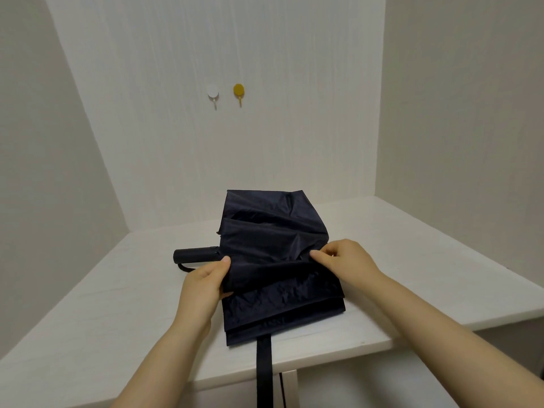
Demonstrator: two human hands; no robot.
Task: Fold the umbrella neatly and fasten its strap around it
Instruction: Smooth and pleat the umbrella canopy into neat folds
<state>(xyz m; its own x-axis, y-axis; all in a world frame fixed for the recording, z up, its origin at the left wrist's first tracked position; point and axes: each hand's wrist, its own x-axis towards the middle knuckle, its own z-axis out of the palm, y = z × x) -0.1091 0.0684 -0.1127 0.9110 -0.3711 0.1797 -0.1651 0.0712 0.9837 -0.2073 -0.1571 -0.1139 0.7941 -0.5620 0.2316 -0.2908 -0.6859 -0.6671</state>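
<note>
A dark navy umbrella (pixel 273 231) lies collapsed on a white table (pixel 412 260), its canopy spread in loose flat folds. Its black handle (pixel 195 254) points left, with a wrist loop beneath it. My left hand (pixel 203 285) pinches the left edge of a canopy fold, thumb on top. At the right side of that fold my right hand (pixel 341 262) pinches the fabric. The black strap (pixel 264 369) hangs from the near edge of the canopy, down over the table's front edge.
The table sits in a corner, with walls at the back and on both sides. Two small hooks, one white (pixel 212 92) and one yellow (pixel 239 91), are stuck on the back wall. The table's front edge is close to me.
</note>
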